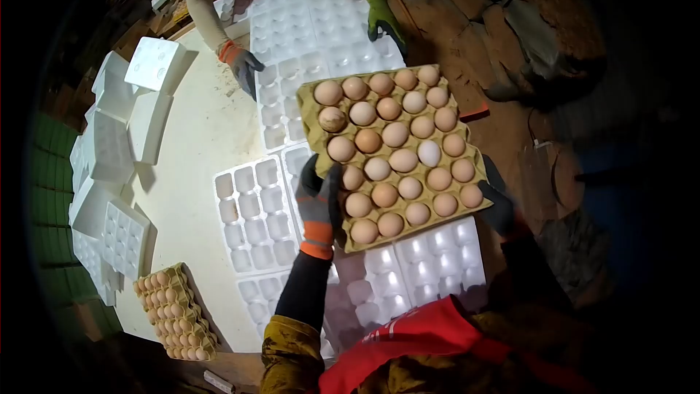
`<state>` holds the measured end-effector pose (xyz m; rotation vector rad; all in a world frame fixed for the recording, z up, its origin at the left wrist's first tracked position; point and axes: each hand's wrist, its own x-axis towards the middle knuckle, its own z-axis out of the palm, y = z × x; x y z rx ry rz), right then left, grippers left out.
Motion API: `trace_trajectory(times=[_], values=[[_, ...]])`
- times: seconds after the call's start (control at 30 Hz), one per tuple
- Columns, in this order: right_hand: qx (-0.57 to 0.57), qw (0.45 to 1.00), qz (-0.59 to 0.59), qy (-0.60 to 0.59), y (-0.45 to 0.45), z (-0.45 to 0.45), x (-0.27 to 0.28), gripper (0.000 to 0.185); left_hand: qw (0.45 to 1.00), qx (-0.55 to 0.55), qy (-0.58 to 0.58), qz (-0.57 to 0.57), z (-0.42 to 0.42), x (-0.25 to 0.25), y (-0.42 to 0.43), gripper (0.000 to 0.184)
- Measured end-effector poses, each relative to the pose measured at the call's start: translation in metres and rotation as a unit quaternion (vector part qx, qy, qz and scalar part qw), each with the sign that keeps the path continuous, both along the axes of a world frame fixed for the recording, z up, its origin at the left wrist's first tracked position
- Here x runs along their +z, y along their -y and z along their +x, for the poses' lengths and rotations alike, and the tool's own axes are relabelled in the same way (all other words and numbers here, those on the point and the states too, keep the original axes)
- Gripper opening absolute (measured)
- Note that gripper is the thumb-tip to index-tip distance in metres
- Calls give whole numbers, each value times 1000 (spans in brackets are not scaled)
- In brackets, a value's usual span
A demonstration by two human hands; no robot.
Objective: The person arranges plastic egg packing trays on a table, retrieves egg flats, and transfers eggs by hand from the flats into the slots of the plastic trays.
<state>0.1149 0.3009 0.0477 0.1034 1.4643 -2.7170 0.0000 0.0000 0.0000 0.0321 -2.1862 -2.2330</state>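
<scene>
A yellowish pulp egg tray (337, 228) full of brown and pale eggs (403, 160) is held up above the white foam trays. My left hand (319, 201), in a grey glove with an orange cuff, grips the tray's left edge. On the lower right edge, my right hand (499, 201) in a dark glove holds the same tray; its fingers are partly hidden underneath. White foam egg trays (251, 211) with hollow cells lie beneath and to the left of the egg tray.
Across the table, another person's orange-cuffed glove (244, 66) and green glove (382, 18) rest by the foam trays. A second filled egg tray (175, 312) sits at the lower left. Foam lids (154, 63) are piled along the left side. Stacked sacks (477, 0) stand at upper right.
</scene>
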Motion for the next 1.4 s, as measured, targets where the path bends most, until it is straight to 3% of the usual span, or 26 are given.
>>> trace_trajectory(times=[0.07,0.1,0.17,0.2,0.23,0.27,0.3,0.33,0.37,0.43,0.53,0.63,0.67,0.7,0.77,0.8,0.9,0.97,1.07,1.17,1.2,1.23,1.27,1.3,1.33,1.4], values=[[-49,999,11,-16,15,-24,-40,60,1000,-1,-3,30,-40,15,29,43],[-39,993,-12,-108,19,-52,-75,64,996,-8,-86,-28,-70,12,34,43],[-74,985,148,-54,-26,-12,-60,60,993,-5,-60,-99,-42,-7,6,42],[-68,979,184,59,-38,23,-41,58,952,-9,-12,-307,0,-16,3,42],[-73,973,195,103,-36,16,-43,55,871,-22,-56,-488,-3,-6,8,43],[-79,964,213,140,-37,8,-42,52,857,1,-70,-511,-5,2,6,45],[-106,937,303,141,-40,13,-30,51,846,17,-75,-528,2,22,-1,47],[-129,904,384,137,-39,17,-17,50,869,53,-110,-480,9,21,5,47],[-151,867,459,124,-37,17,-6,48,931,50,-93,-350,17,20,16,41],[-149,882,444,49,-38,25,6,47,959,50,-79,-267,57,35,34,35],[-118,929,351,-25,-22,19,1,43,933,74,-81,-342,123,43,83,31],[-17,865,497,-71,20,13,25,39,914,131,-66,-379,191,45,145,30],[5,863,494,-110,30,14,27,36,932,168,-38,-318,212,47,158,28],[21,868,483,-108,43,19,31,36,913,176,-29,-368,232,50,177,27],[38,877,466,-111,73,30,41,36,921,230,46,-311,266,56,200,28],[47,845,517,-130,84,37,43,35,917,224,39,-327,284,42,224,30],[86,873,472,-88,140,56,32,37,913,274,11,-302,318,33,269,32],[151,904,389,-92,212,63,29,40,860,329,-20,-390,333,42,318,43],[266,894,340,-116,340,73,32,46,649,476,-46,-592,360,24,443,61],[294,849,383,-216,483,58,24,57,840,501,88,-190,400,-8,588,59],[260,819,439,-261,526,40,-2,61,851,485,165,-115,411,-34,623,54],[217,803,474,-290,565,18,-26,67,869,471,147,38,412,-54,626,47],[179,801,490,-295,604,-11,-54,70,870,390,243,179,410,-69,633,41],[168,797,498,-297,634,-38,-67,72,919,193,228,258,418,-105,654,41],[182,789,519,-273,658,-60,-69,72,902,268,255,221,389,-56,591,45],[234,784,532,-218,701,-95,-85,70,888,294,201,292,366,-18,552,53]])
